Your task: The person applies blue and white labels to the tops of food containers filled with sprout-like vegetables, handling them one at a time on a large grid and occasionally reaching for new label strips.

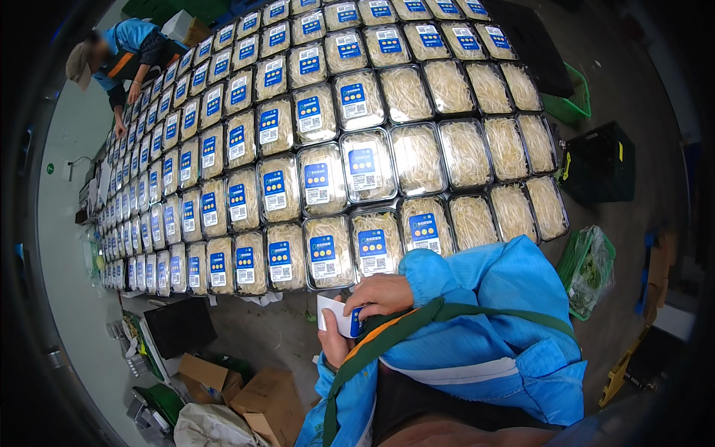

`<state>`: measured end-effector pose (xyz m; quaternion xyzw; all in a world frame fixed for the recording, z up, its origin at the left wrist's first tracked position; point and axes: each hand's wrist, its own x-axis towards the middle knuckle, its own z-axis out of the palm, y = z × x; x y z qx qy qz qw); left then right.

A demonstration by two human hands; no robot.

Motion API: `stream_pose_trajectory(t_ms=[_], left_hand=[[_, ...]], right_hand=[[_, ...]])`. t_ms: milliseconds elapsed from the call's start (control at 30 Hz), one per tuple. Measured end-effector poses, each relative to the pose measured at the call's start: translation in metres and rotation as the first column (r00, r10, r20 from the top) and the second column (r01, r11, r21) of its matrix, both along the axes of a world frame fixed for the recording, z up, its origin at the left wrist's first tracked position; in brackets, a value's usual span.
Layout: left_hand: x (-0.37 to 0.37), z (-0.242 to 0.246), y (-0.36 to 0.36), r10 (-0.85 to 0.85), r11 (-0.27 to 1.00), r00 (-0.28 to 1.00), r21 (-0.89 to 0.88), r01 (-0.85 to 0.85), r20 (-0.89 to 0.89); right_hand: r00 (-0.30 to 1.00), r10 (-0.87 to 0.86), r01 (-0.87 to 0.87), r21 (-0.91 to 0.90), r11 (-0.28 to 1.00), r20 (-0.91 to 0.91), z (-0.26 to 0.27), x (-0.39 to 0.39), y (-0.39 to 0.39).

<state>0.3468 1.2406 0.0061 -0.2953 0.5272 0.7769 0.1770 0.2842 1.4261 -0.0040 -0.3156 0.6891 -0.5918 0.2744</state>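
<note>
My left hand [333,338] holds a stack of blue-and-white adhesive labels [338,316] just off the table's near edge, its thumb on the white face. The fingers of my right hand [377,296] touch the labels' right side, where a blue printed part shows. Beyond both hands, plastic trays of bean sprouts [328,246] stand in close rows. Those at the left and middle bear blue-and-white labels. Several trays at the right [473,220] have no label on top.
A co-worker [125,53] leans over the table's far left, hands on the trays. Cardboard boxes [271,399] and a white sack [215,427] lie on the floor at lower left. A dark crate [600,162] and a green basket [584,274] stand at right.
</note>
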Motion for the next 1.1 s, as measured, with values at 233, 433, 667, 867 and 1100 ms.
stream_pose_trajectory(t_ms=[233, 433, 667, 867, 1100], left_hand=[[0.001, -0.02, -0.016, 0.323, 0.946, 0.946, 0.028, -0.322, -0.027], [-0.006, 0.044, -0.008, 0.338, 0.925, 0.936, 0.146, -0.35, 0.099], [0.031, 0.038, 0.022, 0.062, 0.833, 0.967, 0.521, -0.187, 0.248], [0.062, 0.05, 0.04, -0.176, 0.974, 0.96, -0.104, 0.202, 0.22], [0.032, 0.035, 0.049, -0.053, 0.982, 0.987, -0.173, 0.08, 0.155]], right_hand=[[0.971, -0.181, 0.231, -0.401, 0.887, 0.159, -0.002, -0.016, 0.028], [0.407, -0.863, 0.912, -0.082, 0.402, 0.3, -0.037, -0.166, 0.179], [0.294, -0.904, 0.955, 0.131, 0.265, -0.31, -0.137, -0.285, 0.257], [0.351, -0.614, 0.934, 0.313, 0.173, -0.707, -0.097, -0.256, 0.226], [0.997, 0.043, -0.046, 0.048, 0.998, 0.065, -0.008, -0.055, 0.088]])
